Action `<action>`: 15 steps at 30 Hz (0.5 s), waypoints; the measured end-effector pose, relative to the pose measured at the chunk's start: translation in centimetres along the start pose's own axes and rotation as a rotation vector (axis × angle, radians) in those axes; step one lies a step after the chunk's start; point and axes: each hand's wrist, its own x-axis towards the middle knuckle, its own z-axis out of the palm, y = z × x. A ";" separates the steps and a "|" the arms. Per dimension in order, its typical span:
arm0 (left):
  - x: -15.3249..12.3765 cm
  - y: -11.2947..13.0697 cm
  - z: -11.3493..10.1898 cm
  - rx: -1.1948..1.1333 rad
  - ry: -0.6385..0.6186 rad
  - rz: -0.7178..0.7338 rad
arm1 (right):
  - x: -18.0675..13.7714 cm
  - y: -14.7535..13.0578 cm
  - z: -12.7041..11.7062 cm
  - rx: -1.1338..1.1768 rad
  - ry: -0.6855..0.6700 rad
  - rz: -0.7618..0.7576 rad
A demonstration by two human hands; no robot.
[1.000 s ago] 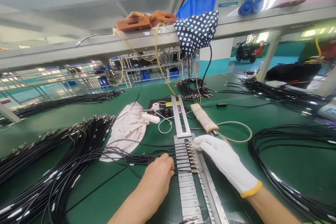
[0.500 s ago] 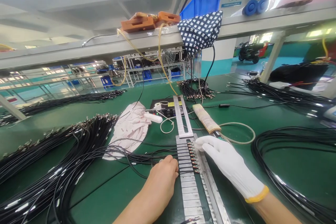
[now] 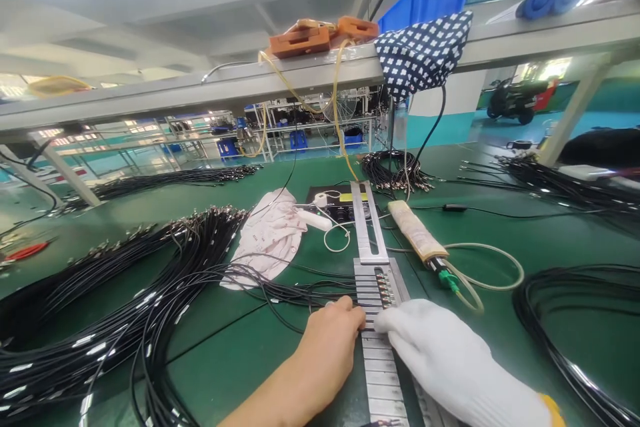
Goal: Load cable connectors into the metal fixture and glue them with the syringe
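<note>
A slotted metal fixture (image 3: 376,287) lies on the green bench, with several black cable ends with small connectors seated in its slots. My bare left hand (image 3: 327,347) rests at the fixture's left edge, fingers curled on the thin black cables (image 3: 295,293) that run into it. My right hand (image 3: 440,353), in a white glove, lies over the fixture's right side, fingers bent down onto the slots; what it holds, if anything, is hidden. A tape-wrapped tool (image 3: 417,233) with a green tip and beige cord lies just beyond.
A big bundle of black cables (image 3: 115,307) spreads across the left of the bench, another coil (image 3: 575,307) at the right. A white glove (image 3: 273,237) and a black box (image 3: 335,203) lie behind the fixture. An overhead shelf (image 3: 310,73) carries orange blocks, a blue bin and a spotted cloth.
My gloved right hand has slid down the fixture toward me, off the tape-wrapped tool's end. My left hand has edged right to the fixture. The view has shifted left.
</note>
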 end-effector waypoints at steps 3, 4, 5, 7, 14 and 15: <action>0.0 0.1 0.0 0.013 -0.011 0.000 | -0.3 -1.2 1.4 -0.203 0.176 -0.152; 0.0 0.1 0.0 0.018 -0.016 0.002 | -0.3 -1.7 2.0 -0.253 0.246 -0.187; 0.0 0.2 0.0 0.019 -0.018 0.007 | -0.3 -2.0 2.6 -0.286 0.284 -0.218; -0.1 0.4 -0.2 0.030 -0.019 0.027 | -0.2 -2.5 3.8 -0.319 0.265 -0.230; -0.6 2.2 0.4 0.260 -0.121 0.068 | -0.3 -1.8 4.0 -0.309 0.104 -0.128; -0.7 2.2 0.9 0.258 -0.116 0.074 | -0.4 -1.6 3.7 -0.291 0.118 -0.121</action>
